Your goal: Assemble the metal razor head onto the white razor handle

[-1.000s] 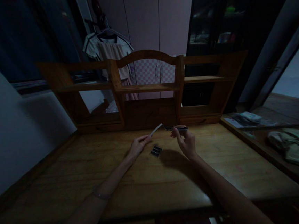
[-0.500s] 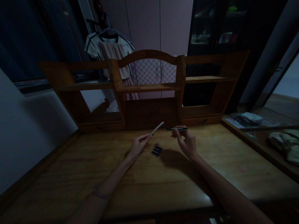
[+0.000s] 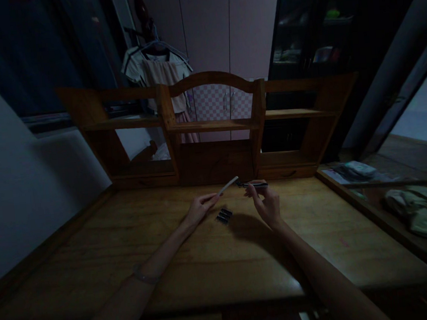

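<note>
My left hand (image 3: 199, 210) is closed on the near end of a thin, pale strip (image 3: 228, 185), which slants up and to the right over the desk. Its far tip lies very close to the dark head of a slim tool (image 3: 256, 184) with a dark and pale handle. Whether strip and tool touch, I cannot tell. My right hand (image 3: 266, 204) grips that tool from the right, head pointing left. Below the strip, a small black item (image 3: 225, 216) in several narrow sections lies on the desk; its kind is too dim to make out.
The wooden desk (image 3: 163, 264) carries a wooden shelf unit (image 3: 214, 125) along its back edge. To the right, a lower surface holds a pale cloth or bag (image 3: 423, 209) and a plastic-wrapped bundle (image 3: 360, 168). The room is dim.
My left hand has shifted slightly to the right, bringing the strip's tip closer to the tool's head and a little lower. My right hand has stayed almost still.
</note>
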Demonstrator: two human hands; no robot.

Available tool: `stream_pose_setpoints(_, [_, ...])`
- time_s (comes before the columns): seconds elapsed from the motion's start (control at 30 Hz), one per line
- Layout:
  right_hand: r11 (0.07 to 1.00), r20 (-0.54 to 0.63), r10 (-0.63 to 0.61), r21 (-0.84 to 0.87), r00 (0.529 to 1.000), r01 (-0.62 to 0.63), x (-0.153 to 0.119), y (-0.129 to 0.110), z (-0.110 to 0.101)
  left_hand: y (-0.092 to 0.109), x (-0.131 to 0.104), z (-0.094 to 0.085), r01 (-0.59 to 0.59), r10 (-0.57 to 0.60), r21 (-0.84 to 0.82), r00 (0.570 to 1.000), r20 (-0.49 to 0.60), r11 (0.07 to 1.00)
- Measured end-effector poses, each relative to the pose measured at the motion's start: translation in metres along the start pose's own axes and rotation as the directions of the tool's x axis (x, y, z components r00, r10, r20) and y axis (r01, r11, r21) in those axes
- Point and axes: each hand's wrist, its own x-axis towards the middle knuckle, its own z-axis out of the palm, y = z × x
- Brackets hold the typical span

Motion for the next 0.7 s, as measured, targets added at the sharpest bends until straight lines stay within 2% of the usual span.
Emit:
stream_pose_setpoints(0.1, [1.000, 0.016, -0.009, -0.003, 1.000, 0.010, 0.000, 0.001, 0.001, -0.002, 0.000, 0.003, -0.011, 0.011, 0.033, 1.000, 0.010, 0.999])
stream_pose_setpoints(0.27, [1.000, 0.014, 0.016, 0.025, 1.000, -0.016, -0.001, -0.001, 0.001, -0.002, 0.000, -0.001, 0.034, -0.029, 0.067, 0.997, -0.077, 0.997])
stream_pose_setpoints(0.37, [0.992, -0.015, 0.076, 0.103, 0.997, -0.074, 0.000, -0.002, 0.000, 0.001, -0.001, -0.003, 0.002, 0.001, 0.055, 0.998, -0.062, 0.998])
stream_pose_setpoints(0.43, [0.966, -0.021, 0.156, 0.213, 0.988, -0.148, 0.002, 0.001, 0.001, 0.001, -0.001, -0.002, -0.042, 0.044, 0.053, 0.999, -0.023, 0.998])
stream_pose_setpoints(0.5, [0.897, 0.021, 0.259, 0.365, 0.966, -0.249, 0.005, 0.007, 0.003, -0.001, 0.000, 0.000, -0.077, 0.077, 0.077, 0.997, -0.006, 0.994])
stream_pose_setpoints(0.57, [0.787, 0.098, 0.356, 0.505, 0.929, -0.354, 0.008, 0.015, 0.006, -0.005, 0.003, 0.001, -0.087, 0.090, 0.117, 0.996, -0.020, 0.989])
stream_pose_setpoints(0.7, [0.607, 0.193, 0.495, 0.620, 0.847, -0.496, 0.012, 0.030, 0.009, -0.014, 0.007, -0.003, -0.086, 0.102, 0.157, 0.990, -0.099, 0.984])
